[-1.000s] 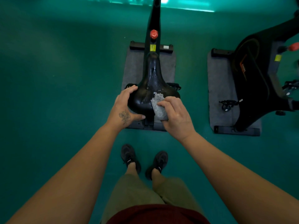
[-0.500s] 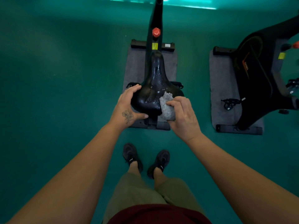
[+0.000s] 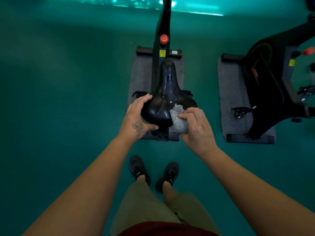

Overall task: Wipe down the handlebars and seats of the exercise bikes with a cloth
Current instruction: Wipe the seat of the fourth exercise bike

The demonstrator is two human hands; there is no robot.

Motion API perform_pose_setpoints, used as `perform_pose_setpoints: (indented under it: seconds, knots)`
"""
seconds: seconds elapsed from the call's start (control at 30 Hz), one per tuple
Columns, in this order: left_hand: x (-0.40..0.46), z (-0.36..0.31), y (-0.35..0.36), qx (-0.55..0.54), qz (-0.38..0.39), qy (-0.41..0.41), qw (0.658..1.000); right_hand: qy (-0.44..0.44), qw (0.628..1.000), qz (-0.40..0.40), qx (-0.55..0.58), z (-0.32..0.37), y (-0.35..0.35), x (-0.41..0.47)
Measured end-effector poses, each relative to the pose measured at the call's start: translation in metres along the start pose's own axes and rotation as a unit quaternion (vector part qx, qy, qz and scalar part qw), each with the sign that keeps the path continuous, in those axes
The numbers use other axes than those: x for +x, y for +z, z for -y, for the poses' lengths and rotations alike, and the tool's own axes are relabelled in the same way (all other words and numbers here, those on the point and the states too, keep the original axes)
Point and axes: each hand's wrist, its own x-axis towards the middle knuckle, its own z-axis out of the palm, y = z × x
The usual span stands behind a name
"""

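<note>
- We stand behind the black seat (image 3: 167, 96) of the nearer exercise bike, whose frame runs away from us over a grey floor mat (image 3: 141, 72); the seat's wide rear edge is the end closest to us, its narrow nose the far end.
- Our left hand (image 3: 136, 114) curls round the rear left edge of the seat, fingers over the top and thumb underneath, bracing it.
- Our right hand (image 3: 196, 126) pinches a crumpled grey cloth (image 3: 178, 118) and presses it against the rear right corner of the seat; the cloth's upper end lies on the top surface, the rest hangs over the edge under our fingers.
- The seat's top glistens with droplets or streaks from the middle back towards the cloth; we judge it wet and only partly wiped.
- The step in hand, as we read it, is the seat wipe on this bike; the handlebars lie beyond the top of the view, so we cannot tell their state.
- The next move calls for drawing the cloth forward along the seat to its nose, keeping the left hand firm so the seat does not twist; then the rear left edge, once that hand lifts.
- A second bike (image 3: 272, 79) stands on its own mat at the right, well apart; its seat is not visible.
</note>
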Motion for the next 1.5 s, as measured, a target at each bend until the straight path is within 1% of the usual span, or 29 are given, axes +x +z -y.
perform_pose_setpoints:
  seconds: [0.17,0.3,0.37,0.63,0.73,0.9,1.03,1.17,1.33,1.5]
  knots:
    - [0.001,0.004,0.000,0.003,-0.006,0.023,1.000,0.002,1.000,-0.021,-0.022,0.033,0.015,0.009]
    - [0.001,0.010,-0.003,0.002,-0.009,0.062,0.998,0.003,0.999,-0.038,-0.026,0.060,0.032,0.018]
    - [0.000,0.010,-0.004,0.003,-0.007,0.068,0.998,0.008,0.999,-0.045,-0.029,0.067,0.038,0.020]
    - [0.003,0.016,-0.011,0.009,0.025,0.059,0.998,0.060,0.996,-0.058,-0.035,0.049,0.028,0.002]
    - [0.003,0.017,-0.010,0.009,0.023,0.060,0.998,0.072,0.994,-0.064,-0.056,0.049,0.026,-0.001]
    - [0.003,0.019,-0.010,0.010,0.008,0.067,0.998,0.051,0.992,-0.070,-0.089,0.072,0.036,0.012]
    - [0.002,0.019,-0.008,0.012,-0.008,0.084,0.996,0.041,0.995,-0.044,-0.079,0.087,0.040,0.028]
    - [0.002,0.017,-0.008,0.004,-0.001,0.064,0.998,0.047,0.996,-0.031,-0.063,0.075,0.036,0.021]
    - [0.002,0.015,-0.012,-0.005,0.015,0.050,0.999,0.060,0.993,-0.058,-0.080,0.053,0.028,-0.004]
    - [0.002,0.017,-0.009,-0.005,0.003,0.058,0.998,0.040,0.992,-0.064,-0.097,0.066,0.031,0.008]
